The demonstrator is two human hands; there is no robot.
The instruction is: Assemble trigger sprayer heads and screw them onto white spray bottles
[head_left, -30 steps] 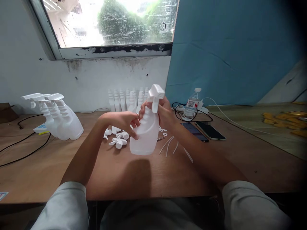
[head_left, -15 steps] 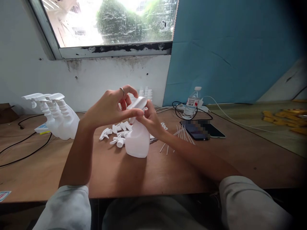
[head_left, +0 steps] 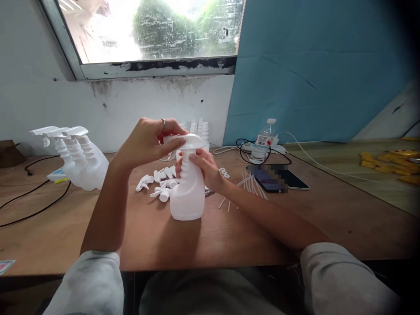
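A translucent white spray bottle [head_left: 187, 199] stands upright, or nearly so, in front of me, with a white trigger head [head_left: 193, 141] on its neck. My left hand [head_left: 152, 138], a ring on one finger, pinches the trigger head from the left between thumb and fingers. Wrapped round the bottle's neck just below is my right hand [head_left: 208, 168], its fingertips partly hidden behind the neck. Several loose white trigger heads [head_left: 164, 183] lie on the table behind and left of the bottle.
Several spray bottles with heads [head_left: 82, 162] stand at left near black cables [head_left: 39, 210]. On the right are thin white tubes [head_left: 251, 183], small white rings [head_left: 224, 172], phones [head_left: 278, 178] and a water bottle [head_left: 262, 142]. More bottle necks [head_left: 205, 131] show by the wall.
The trigger head has turned from pointing toward me to lying sideways, its nozzle end toward the left. My right hand has slipped down onto the neck, and the bottle stands straighter.
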